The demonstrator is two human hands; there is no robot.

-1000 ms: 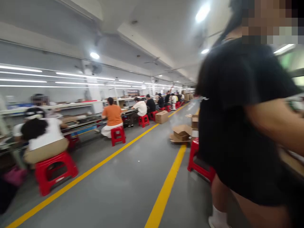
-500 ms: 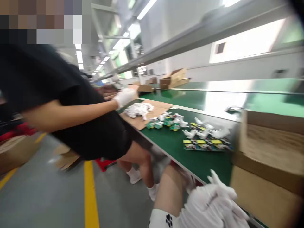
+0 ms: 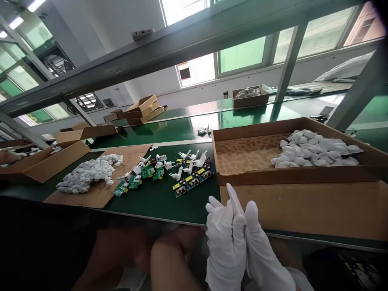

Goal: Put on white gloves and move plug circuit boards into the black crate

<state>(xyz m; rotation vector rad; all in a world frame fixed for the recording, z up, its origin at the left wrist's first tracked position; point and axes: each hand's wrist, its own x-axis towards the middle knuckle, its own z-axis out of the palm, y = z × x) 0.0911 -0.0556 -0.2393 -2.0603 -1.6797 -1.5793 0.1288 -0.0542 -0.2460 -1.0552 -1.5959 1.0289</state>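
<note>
White-gloved hands (image 3: 226,244) press together at lower centre; at right, a shallow cardboard box (image 3: 291,179) keeps what look like plastic covers (image 3: 315,150) from spilling.

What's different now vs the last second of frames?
View swung right, from the aisle to the green bench. The gloved left hand and right hand, out of view at first, now show together, touching. No grasp or release visible. Since the middle frame, the circuit boards and carton tray stay on the bench.
</note>
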